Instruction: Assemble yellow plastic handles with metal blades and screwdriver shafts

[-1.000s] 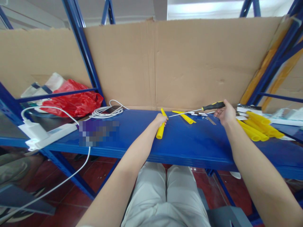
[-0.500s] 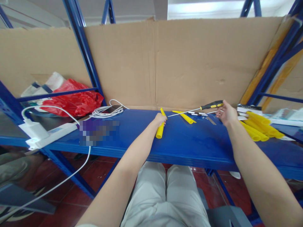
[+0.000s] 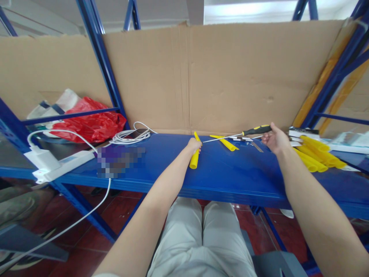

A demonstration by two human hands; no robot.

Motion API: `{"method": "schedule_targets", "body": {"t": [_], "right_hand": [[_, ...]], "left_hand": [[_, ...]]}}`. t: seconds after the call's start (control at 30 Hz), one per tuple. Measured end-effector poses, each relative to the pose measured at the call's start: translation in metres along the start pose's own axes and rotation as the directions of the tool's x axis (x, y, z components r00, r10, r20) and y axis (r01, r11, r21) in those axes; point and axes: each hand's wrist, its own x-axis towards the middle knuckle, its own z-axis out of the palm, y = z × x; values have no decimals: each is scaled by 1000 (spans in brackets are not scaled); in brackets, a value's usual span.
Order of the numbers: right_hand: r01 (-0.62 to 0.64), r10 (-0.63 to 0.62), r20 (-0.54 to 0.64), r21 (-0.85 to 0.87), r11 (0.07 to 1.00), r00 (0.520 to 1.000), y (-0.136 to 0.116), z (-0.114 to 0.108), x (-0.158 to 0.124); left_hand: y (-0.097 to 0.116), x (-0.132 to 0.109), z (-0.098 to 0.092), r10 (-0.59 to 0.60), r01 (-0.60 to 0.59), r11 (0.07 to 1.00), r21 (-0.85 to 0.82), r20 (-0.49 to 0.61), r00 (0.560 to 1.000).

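Observation:
My left hand (image 3: 195,145) is closed around a yellow tube (image 3: 194,161), which lies tilted over the blue shelf with its wider end towards me. Its narrow end sticks out beyond my fingers. My right hand (image 3: 276,140) has the butt of a screwdriver's black and yellow handle (image 3: 256,130) between thumb and fingers. The long thin shaft (image 3: 221,137) runs left to the tube at my left fingers; whether its tip enters the tube is hidden. Between my hands, behind the shaft, lies another yellow piece (image 3: 229,144), with a flared end.
Several yellow tubes (image 3: 319,156) are piled at the right, beside small boxes (image 3: 303,134). A flat metal strip (image 3: 257,146) lies near my right hand. On the left are a coiled white cable (image 3: 127,136), a power strip (image 3: 67,163) and a red plastic bag (image 3: 92,121). Cardboard (image 3: 230,77) stands behind.
The screwdriver has shifted very slightly left and down, and its handle has turned a little. The fingers of my right hand have moved slightly; my left hand stays almost in place on the tube.

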Motion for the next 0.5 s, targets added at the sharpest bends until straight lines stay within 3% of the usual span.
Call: {"method": "schedule_targets", "body": {"t": [0.17,0.3,0.5], "right_hand": [[-7,8,37,-19,1000,999,-2,4,-7],[70,-70,-7,-43,997,998,2,3,-3],[60,-64,-52,-79,995,997,3,2,1]], "left_hand": [[-2,4,-1,5,-5,1000,9,-29,1000],[-2,5,0,11,-9,1000,27,-47,999],[-2,6,0,21,-18,998,53,-47,999]]}}
